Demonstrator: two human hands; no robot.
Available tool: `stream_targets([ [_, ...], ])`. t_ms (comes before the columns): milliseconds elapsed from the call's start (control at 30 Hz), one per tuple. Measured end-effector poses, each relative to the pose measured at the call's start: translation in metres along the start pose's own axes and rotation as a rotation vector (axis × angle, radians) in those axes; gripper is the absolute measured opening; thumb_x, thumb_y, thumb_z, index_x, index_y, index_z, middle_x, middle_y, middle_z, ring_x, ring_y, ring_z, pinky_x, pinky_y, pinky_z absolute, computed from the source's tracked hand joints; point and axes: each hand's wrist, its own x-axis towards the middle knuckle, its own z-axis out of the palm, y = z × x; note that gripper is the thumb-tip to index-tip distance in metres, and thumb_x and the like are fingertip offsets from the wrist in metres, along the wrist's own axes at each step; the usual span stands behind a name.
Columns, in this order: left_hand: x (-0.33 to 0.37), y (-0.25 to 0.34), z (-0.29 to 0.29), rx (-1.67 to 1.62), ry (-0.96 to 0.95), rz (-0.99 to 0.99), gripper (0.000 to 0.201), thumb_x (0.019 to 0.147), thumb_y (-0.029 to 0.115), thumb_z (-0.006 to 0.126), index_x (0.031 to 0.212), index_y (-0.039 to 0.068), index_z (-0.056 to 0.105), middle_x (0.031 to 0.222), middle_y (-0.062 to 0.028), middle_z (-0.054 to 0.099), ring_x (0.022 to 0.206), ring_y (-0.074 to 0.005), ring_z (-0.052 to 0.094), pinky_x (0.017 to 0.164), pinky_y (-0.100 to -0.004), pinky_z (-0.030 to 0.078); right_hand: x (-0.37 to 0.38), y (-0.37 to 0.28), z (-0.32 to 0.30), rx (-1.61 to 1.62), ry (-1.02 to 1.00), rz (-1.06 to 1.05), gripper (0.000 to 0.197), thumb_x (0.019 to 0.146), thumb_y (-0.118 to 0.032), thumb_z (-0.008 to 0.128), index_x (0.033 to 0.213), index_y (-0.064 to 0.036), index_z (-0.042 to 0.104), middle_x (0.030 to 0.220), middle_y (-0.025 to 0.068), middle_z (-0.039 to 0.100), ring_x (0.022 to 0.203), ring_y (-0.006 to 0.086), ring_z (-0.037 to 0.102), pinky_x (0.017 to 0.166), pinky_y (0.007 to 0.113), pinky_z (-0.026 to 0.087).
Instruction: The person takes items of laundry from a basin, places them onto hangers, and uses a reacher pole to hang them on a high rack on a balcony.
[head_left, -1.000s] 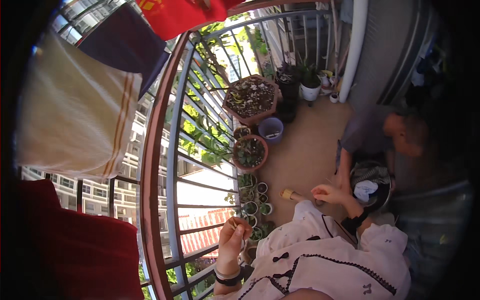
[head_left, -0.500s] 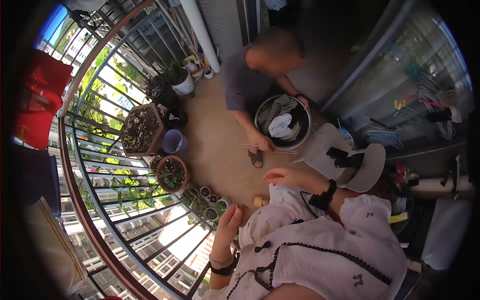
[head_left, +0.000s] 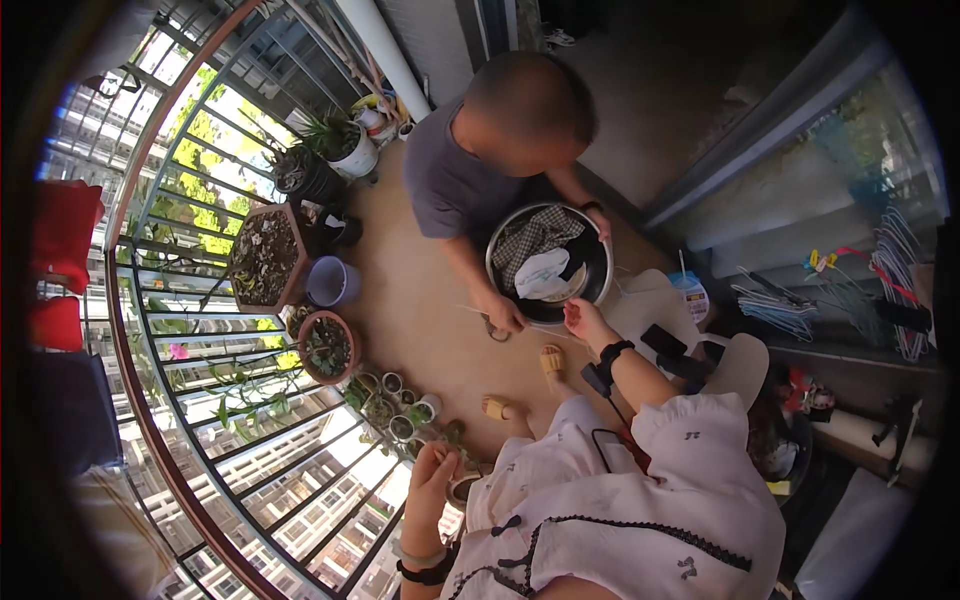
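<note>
A co-worker in a grey shirt holds a round metal basin (head_left: 492, 262) with both hands. Inside it lie a dark checked cloth (head_left: 545, 228) and a white cloth (head_left: 541, 276) with faint markings. My right hand (head_left: 585, 322) is at the basin's near rim, fingers loosely bent and slightly apart, with nothing visible in them; whether it touches the rim I cannot tell. Lower left, near the railing, my left hand (head_left: 434, 468) is closed with its fingers curled, and no object shows in it. A thin white hanger (head_left: 470, 308) sticks out beside the co-worker's hand.
Potted plants, including a hexagonal planter (head_left: 268, 258), a purple pot (head_left: 331, 283) and a round brown pot (head_left: 329, 347), line the railing (head_left: 160, 400) at left. A pale chair (head_left: 740, 372) with dark items stands at right. Bundled hangers (head_left: 775, 308) are by the glass door.
My right hand has stretched forward to the basin. The co-worker and basin appear farther left and my sandalled feet now show. My left hand has shifted slightly left and down.
</note>
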Motion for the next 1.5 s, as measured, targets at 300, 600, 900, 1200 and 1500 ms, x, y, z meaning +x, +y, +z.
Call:
stream_targets([
  [300, -0.006, -0.024, 0.021, -0.130, 0.377, -0.122, 0.002, 0.089, 0.003, 0.049, 0.087, 0.001, 0.049, 0.068, -0.0036, 0.046, 0.059, -0.0112, 0.042, 0.056, -0.0255, 0.035, 0.119, -0.072, 0.078, -0.613, 0.700, -0.365, 0.095, 0.059, -0.045, 0.081, 0.132, -0.0051, 0.035, 0.132, 0.0195, 0.036, 0.115, 0.0372, 0.045, 0.091, 0.048, 0.045],
  [600, -0.010, -0.051, 0.028, -0.188, 0.449, -0.198, 0.004, 0.091, 0.005, 0.049, 0.093, 0.003, 0.049, 0.067, -0.0017, 0.043, 0.059, -0.0111, 0.039, 0.056, -0.0277, 0.033, 0.183, -0.118, 0.111, -1.154, 0.484, -0.480, 0.060, 0.077, -0.040, 0.067, 0.130, -0.0195, 0.046, 0.133, 0.0196, 0.040, 0.107, 0.0362, 0.053, 0.089, 0.046, 0.048],
  [900, -0.007, -0.030, 0.031, -0.211, 0.412, -0.136, 0.004, 0.091, 0.007, 0.048, 0.090, 0.004, 0.048, 0.066, 0.0013, 0.038, 0.058, -0.0095, 0.034, 0.055, -0.0265, 0.030, 0.110, -0.088, 0.087, -0.308, -0.108, -0.503, 0.036, 0.087, -0.009, 0.059, 0.121, -0.0080, 0.047, 0.110, 0.0028, 0.052, 0.090, 0.0128, 0.052, 0.074, 0.031, 0.045],
  [1200, -0.018, -0.011, 0.001, -0.209, 0.302, 0.011, 0.003, 0.089, 0.005, 0.052, 0.087, 0.002, 0.051, 0.062, 0.0012, 0.042, 0.054, -0.0091, 0.037, 0.054, -0.0246, 0.033, -0.096, -0.019, 0.112, -0.200, -0.600, -0.555, 0.042, 0.077, 0.011, 0.043, 0.113, -0.0084, 0.048, 0.100, -0.0001, 0.048, 0.084, 0.0072, 0.048, 0.070, 0.020, 0.039],
  [1500, -0.033, -0.039, -0.048, 0.063, 0.268, 0.177, 0.011, 0.092, 0.005, 0.045, 0.088, 0.002, 0.055, 0.058, 0.0017, 0.041, 0.053, -0.0080, 0.036, 0.053, -0.0245, 0.032, -0.263, 0.047, 0.158, -0.083, -0.989, -0.166, 0.029, 0.080, 0.000, 0.053, 0.108, -0.0095, 0.048, 0.102, 0.0051, 0.054, 0.093, 0.0183, 0.057, 0.078, 0.031, 0.049],
])
